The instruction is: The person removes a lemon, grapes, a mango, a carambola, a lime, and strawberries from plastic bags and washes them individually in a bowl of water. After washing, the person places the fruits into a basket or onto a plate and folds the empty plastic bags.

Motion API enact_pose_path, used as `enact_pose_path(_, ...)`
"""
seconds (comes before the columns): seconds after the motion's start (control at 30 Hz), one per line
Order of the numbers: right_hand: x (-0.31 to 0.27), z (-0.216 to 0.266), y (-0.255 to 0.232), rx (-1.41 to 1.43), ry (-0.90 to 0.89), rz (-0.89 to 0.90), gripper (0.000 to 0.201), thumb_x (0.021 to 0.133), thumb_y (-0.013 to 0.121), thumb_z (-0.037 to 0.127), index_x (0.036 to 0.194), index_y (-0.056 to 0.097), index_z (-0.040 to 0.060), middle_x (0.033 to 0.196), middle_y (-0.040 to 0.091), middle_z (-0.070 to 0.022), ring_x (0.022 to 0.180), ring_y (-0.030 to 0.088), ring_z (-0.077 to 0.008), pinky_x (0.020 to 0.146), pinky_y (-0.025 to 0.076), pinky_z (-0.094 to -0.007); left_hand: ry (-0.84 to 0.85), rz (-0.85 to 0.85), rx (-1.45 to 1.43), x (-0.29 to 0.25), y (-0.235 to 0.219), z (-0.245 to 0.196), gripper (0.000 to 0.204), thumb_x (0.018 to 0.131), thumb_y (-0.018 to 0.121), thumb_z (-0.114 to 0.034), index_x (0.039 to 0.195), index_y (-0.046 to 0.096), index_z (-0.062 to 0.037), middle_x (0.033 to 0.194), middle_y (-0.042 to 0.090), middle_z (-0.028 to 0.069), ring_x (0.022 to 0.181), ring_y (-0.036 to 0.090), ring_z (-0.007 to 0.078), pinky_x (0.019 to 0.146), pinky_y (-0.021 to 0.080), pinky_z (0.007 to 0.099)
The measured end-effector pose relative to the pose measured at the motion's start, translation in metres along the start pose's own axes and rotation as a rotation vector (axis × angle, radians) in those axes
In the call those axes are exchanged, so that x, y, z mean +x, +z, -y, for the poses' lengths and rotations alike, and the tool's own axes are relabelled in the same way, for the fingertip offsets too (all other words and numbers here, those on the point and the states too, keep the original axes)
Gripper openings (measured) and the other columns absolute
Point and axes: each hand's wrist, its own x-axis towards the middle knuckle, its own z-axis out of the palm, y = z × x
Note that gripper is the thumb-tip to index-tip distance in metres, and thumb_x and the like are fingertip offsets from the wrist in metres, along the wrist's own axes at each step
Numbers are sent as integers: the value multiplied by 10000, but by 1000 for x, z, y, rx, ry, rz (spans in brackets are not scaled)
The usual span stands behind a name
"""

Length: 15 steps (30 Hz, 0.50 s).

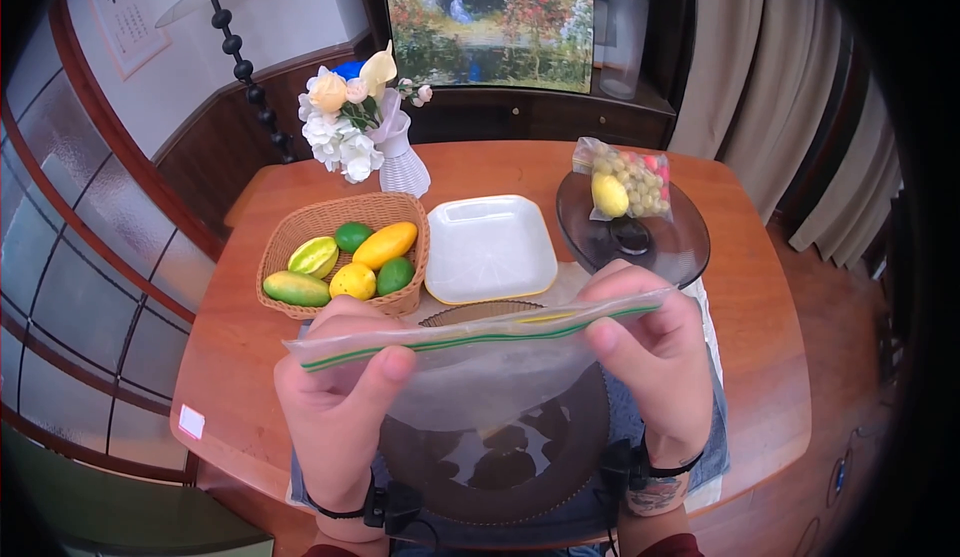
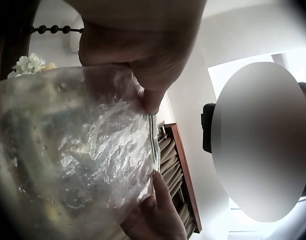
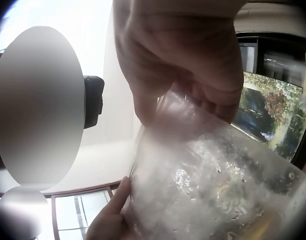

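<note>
A clear zip bag (image 1: 480, 387) with a green and yellow seal strip is stretched between my two hands, above the dark round plate (image 1: 425, 477). My left hand (image 1: 335, 397) pinches the left end of the top edge, thumb on the near side. At the other end, my right hand (image 1: 665, 367) pinches the same edge between thumb and fingers. In the left wrist view the crinkled, see-through bag (image 2: 93, 145) hangs with no contents showing. The right wrist view also shows the bag (image 3: 208, 175) under the hand, with droplet-like specks on the plastic.
A wicker basket (image 1: 275, 242) of mangoes and other fruit stands left on the wooden table (image 1: 760, 377), beside a white square dish (image 1: 490, 242). A dark glass plate (image 1: 685, 242) bears a filled zip bag (image 1: 630, 182). A white flower vase (image 1: 405, 162) stands behind.
</note>
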Motion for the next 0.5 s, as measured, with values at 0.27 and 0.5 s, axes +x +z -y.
enact_pose_path(0.27,-3,0,3,-129,-191,-50,136,864,730,26,993,690,7,920,639,-67,849,603,-140,763,480,-279,53,-23,31,-3,3,-4,183,850,760,-130,940,721,25,883,622,68,804,563,129,715,429,260)
enact_pose_path(0.5,-5,2,5,-228,-263,-57,97,833,761,36,918,720,12,861,628,-53,809,595,-138,728,468,-269,71,-90,66,-6,5,-7,237,824,790,-187,889,711,27,858,603,56,775,549,118,692,413,255)
